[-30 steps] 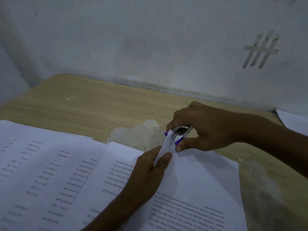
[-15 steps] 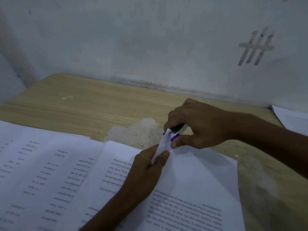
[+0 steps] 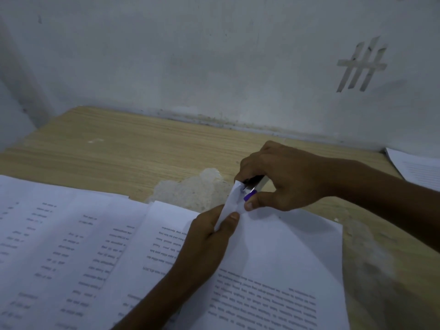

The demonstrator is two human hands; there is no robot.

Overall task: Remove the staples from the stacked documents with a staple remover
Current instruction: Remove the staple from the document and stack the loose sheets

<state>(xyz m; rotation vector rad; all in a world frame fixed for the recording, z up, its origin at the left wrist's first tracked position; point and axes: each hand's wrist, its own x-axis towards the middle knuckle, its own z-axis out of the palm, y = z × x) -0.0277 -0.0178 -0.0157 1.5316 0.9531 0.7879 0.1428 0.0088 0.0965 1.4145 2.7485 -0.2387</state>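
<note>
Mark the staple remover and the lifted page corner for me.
staple remover (image 3: 251, 187), head view, metal middle above the purple tip
lifted page corner (image 3: 230, 203), head view, middle of the raised white flap

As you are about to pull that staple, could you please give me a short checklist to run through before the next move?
1. Paper held: the left hand pinches the lifted corner of the document: ok.
2. Tool held: the right hand grips the staple remover: ok.
3. Tool placed: the staple remover meets the corner's tip: ok.
4. Teeth under the staple: cannot tell, hidden.
5. The rest of the document lies flat on the table: ok.
</note>
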